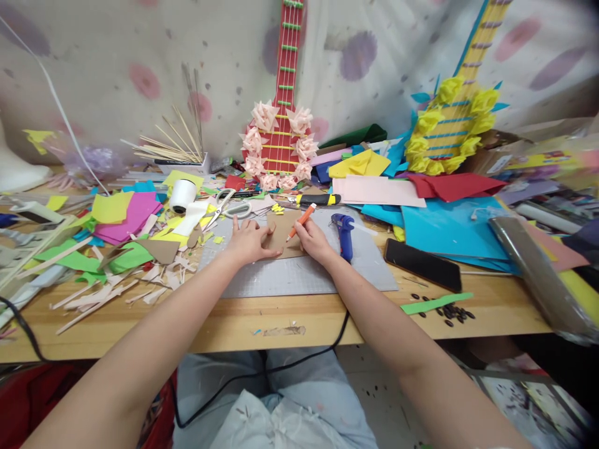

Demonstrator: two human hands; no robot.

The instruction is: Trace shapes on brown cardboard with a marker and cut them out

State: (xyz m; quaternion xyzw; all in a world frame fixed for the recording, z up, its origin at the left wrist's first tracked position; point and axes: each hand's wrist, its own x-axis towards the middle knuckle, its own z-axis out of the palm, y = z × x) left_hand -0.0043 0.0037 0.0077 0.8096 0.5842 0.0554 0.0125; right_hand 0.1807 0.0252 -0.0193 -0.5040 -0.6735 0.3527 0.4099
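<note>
My right hand is closed around an orange pen, its tip down at a piece of brown cardboard. Across the cardboard's left part lies my left hand, fingers spread and thumb resting near the lower edge. Under the cardboard is a grey cutting mat. A blue glue gun rests on the mat to the right of my right hand. Scissors with pale handles lie just beyond my left hand, and a yellow-and-black utility knife lies behind the cardboard.
A red paper guitar with pink flowers and a yellow one stand at the back. Paper scraps pile up on the left. A black phone, dark beads and blue sheets lie right. A cable crosses my lap.
</note>
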